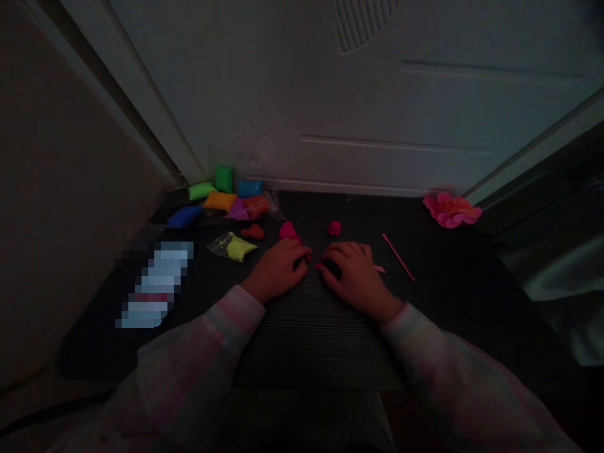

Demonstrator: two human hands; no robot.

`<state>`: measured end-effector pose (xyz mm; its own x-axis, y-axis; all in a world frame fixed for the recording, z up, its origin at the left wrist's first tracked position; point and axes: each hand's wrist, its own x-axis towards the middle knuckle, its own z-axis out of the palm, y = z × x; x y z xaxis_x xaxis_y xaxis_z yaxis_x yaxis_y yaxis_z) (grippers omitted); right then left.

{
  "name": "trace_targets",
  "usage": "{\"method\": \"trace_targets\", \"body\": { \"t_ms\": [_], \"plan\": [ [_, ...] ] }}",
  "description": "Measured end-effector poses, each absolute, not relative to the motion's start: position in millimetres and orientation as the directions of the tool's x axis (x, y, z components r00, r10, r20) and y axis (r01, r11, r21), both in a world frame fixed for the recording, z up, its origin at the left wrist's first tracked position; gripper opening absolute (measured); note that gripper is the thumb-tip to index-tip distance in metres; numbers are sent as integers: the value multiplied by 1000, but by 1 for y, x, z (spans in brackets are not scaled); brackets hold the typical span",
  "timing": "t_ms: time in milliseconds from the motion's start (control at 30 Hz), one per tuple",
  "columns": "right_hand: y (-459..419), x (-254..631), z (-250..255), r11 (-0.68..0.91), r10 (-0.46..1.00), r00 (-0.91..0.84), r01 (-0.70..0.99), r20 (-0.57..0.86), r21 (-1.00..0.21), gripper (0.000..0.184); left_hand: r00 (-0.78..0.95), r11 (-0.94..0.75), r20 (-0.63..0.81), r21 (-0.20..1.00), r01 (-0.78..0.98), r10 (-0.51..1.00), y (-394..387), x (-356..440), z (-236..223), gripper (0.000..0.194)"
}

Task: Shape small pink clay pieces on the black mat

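Note:
My left hand (279, 269) rests low over the dark table, thumb and fingertips closed on a small bit of pink clay (309, 256). Facing it, my right hand (357, 277) pinches another small pink clay piece (318, 266); a narrow gap separates the two. Just beyond my left fingers lies a larger pink clay lump (287, 231), partly covered by them. A rounded pink clay piece (335, 228) sits behind my right hand. From under that hand's outer side sticks a flat pink strip (380, 269), mostly hidden.
Left of my hands are an orange-brown lump (253, 231), a yellow clay packet (240, 247) and several coloured packets, including a blue one (185, 216). A pale blurred sheet (160, 277) lies nearer. To the right are a thin pink stick (399, 257) and a pink flower (453, 211).

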<state>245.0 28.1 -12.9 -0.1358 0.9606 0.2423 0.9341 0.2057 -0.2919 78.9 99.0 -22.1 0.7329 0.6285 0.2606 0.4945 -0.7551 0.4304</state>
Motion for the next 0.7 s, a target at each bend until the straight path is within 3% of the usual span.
{"method": "trace_targets", "body": {
  "t_ms": [200,333,500,600,700],
  "plan": [
    [53,265,-17,-31,890,178,942,419,-335,33,649,-709,322,486,512,689,98,80,-22,21],
    [69,268,-19,-64,907,210,926,365,-373,39,580,-710,417,498,498,699,99,80,-22,18],
    [73,266,-18,-57,926,243,848,290,-528,28,521,-657,418,598,459,744,98,80,-20,17],
    [65,265,-13,-29,928,254,778,273,-627,32,433,-465,294,807,365,852,96,83,-17,19],
    [50,257,-5,50,955,236,473,181,-879,36,360,-128,85,987,97,929,91,89,-13,31]
  ]
}}
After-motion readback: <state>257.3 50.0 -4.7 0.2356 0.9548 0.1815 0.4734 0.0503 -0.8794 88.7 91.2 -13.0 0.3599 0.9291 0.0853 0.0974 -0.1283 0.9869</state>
